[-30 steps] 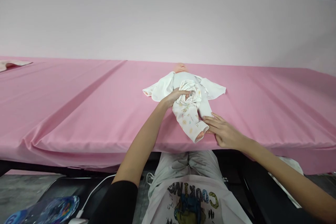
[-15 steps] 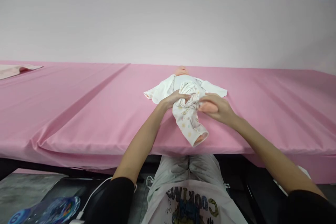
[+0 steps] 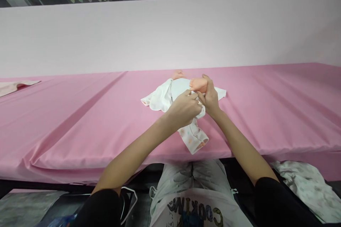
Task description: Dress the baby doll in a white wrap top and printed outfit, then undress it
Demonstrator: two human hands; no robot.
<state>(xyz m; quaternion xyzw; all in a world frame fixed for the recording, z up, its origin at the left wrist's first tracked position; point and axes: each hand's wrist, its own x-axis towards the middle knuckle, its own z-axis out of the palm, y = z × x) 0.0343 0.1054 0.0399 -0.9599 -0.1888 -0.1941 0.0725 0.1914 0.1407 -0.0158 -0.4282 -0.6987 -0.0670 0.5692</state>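
A baby doll (image 3: 178,74) lies on its back on the pink-covered table, its head at the far side. It wears a white long-sleeved top (image 3: 161,95) and white printed pants (image 3: 192,136). My right hand (image 3: 211,97) is wrapped round the doll's raised bare foot (image 3: 198,84), holding it above the belly. Close beside it, my left hand (image 3: 185,108) has its fingers closed on bunched pants fabric by that leg. The other leg lies inside its pant leg, pointing toward me. My left hand hides part of the waist.
A pale folded cloth (image 3: 16,87) lies at the table's far left. Behind the table (image 3: 80,113) stands a white wall (image 3: 160,35). A patterned white cloth (image 3: 306,184) rests below the table edge at right. A white cable (image 3: 131,202) hangs near my left elbow.
My right hand has lifted the doll's bare foot up over its belly. My left hand has moved right, from the bunched waist to beside the raised leg. The view has shifted slightly.
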